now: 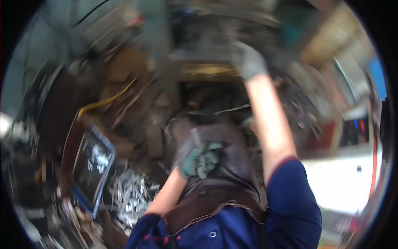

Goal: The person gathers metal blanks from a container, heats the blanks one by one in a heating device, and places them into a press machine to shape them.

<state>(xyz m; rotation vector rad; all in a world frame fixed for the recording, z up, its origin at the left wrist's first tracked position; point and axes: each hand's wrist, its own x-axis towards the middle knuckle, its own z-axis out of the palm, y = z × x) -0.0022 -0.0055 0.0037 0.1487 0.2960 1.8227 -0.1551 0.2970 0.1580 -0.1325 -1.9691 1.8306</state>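
Observation:
My left hand (190,164), in a dark green and grey work glove, is closed around a few flat grey metal strips (203,165) above my lap. One strip sticks up past the fingers. Stretched far forward, my right hand (250,62) wears a pale grey glove and is at the front of a dark machine (203,47). Motion smears its fingers, so I cannot make out whether they hold anything. Below the machine's bed runs a yellowish worn ledge (209,70). A brown apron (226,145) covers my lap.
To my left lies a heap of shiny metal strips (130,193), beside a blue-edged tray (108,145) with metal pieces in it. A yellow bar (103,102) slants behind the tray. Cardboard (126,62) stands farther back. On the right is a white surface (340,178).

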